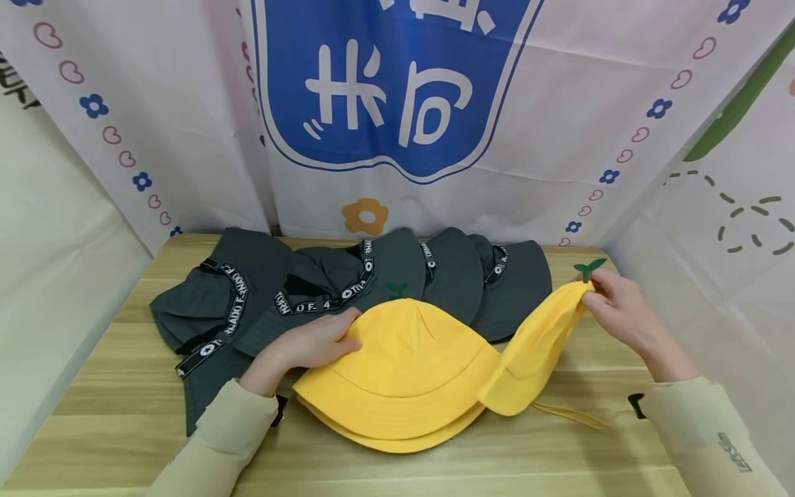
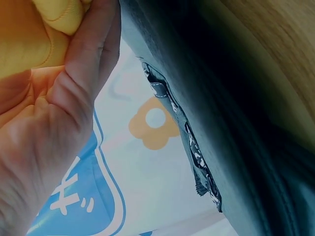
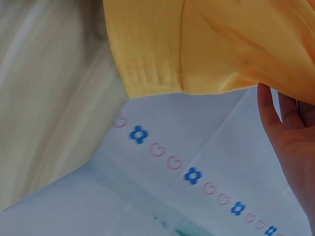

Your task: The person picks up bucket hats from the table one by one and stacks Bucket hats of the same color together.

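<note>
Wood-grain table point(image 1: 497, 466), overlapping dark grey hats point(image 1: 397, 259), black lettered bands point(image 1: 237, 304)

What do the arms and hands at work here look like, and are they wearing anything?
They are a person's. The left hand and right hand are bare, with no gloves visible. The left sleeve and right sleeve are pale beige with broad cuffs; dark lettering marks the right one. A small black piece shows beside each cuff.

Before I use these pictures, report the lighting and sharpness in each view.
Head view: even light, the yellow hats crisp, a soft shadow on the table at right; left wrist view: the dark hat sinks into near-black shade, the backdrop pale and hazy; right wrist view: the table's grain smeared and soft.
</note>
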`<state>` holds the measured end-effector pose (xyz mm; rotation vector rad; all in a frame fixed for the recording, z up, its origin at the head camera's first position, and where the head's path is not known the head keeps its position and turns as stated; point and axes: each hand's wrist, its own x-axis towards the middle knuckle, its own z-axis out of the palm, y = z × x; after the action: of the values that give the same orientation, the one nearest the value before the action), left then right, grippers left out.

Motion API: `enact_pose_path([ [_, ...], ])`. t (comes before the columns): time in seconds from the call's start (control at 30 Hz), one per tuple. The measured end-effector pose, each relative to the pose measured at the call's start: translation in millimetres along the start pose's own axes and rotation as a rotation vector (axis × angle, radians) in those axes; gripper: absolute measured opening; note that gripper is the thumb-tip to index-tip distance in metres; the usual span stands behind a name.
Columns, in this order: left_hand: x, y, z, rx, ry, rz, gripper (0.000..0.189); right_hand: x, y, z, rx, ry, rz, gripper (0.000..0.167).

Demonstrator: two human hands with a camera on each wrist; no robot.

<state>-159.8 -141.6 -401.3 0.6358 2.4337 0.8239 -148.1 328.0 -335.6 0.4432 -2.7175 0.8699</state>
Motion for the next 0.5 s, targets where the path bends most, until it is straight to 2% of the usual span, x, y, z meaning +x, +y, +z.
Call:
enact_pose_path([
  [0.2,0.2,-0.9,0.9,0.000,0.005,0.002,0.039,10.6,-37.8,4.9,0.052,-0.043,-0.104,0.017],
  [0.33,0.1,-0.5,0.8,0.008,0.008,0.010,0.039,17.7,-58.2,9.6,0.013,-0.075,-0.168,0.012],
  [0.43,0.3,-0.3,0.4,0.014,0.013,0.019,0.038,23.2,-68.6,14.3,-0.007,-0.128,-0.224,0.009],
  [0.5,0.6,-0.4,0.0,0.022,0.017,0.030,0.036,27.0,-74.0,18.2,0.006,-0.199,-0.229,0.010],
])
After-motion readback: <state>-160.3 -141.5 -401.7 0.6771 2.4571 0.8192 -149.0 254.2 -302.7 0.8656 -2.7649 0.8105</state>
